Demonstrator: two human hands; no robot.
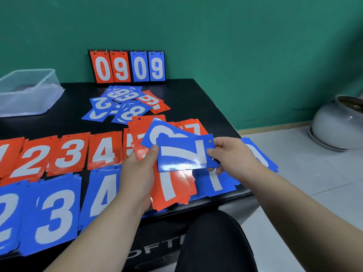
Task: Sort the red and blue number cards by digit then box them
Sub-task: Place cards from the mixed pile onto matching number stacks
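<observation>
My left hand [140, 171] holds a fan of cards above the table: red cards below, a blue card behind, and a blue 7 card [184, 154] on top. My right hand [229, 154] pinches the right end of that blue 7 card. On the black table [206, 99] lie a row of red stacks [68, 154] showing 2, 3, 4 and 5, and nearer me blue stacks [53, 214] showing 2, 3 and 4. A loose heap of blue and red cards [125, 104] lies further back. A blue 7 stack [216, 183] sits under my right hand.
A clear plastic box [27, 91] stands at the table's back left. A flip scoreboard [127, 66] reading 0909 leans on the green wall. A grey ceramic pot [339, 124] sits on the tiled floor to the right. My dark-clad knee is below the table's front edge.
</observation>
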